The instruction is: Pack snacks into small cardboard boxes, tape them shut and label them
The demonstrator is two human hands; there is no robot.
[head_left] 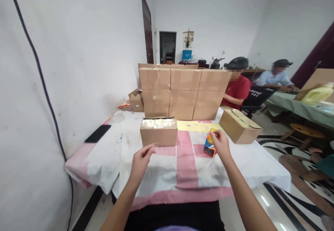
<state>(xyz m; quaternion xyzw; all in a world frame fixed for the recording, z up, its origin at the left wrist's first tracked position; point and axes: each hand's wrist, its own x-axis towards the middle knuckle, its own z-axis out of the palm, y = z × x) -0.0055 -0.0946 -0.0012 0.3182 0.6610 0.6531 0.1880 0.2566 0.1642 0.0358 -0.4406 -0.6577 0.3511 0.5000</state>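
A small brown cardboard box (158,137) sits on the cloth-covered table in front of me, with shiny clear tape along its top. My left hand (142,157) is just in front of the box's lower left side, thumb and finger pinched together. A thin sliver shows at those fingertips, too small to name. To the right of the box, my right hand (221,143) is closed at the yellow top of a blue and orange tape dispenser (209,145). The dispenser stands tilted over the cloth; whether its base touches is unclear.
Stacked cardboard boxes (184,93) form a wall behind the small box. Another taped box (240,126) stands at the table's right edge. A black phone-like slab (98,133) lies at left. People sit beyond, one in a red shirt (240,90).
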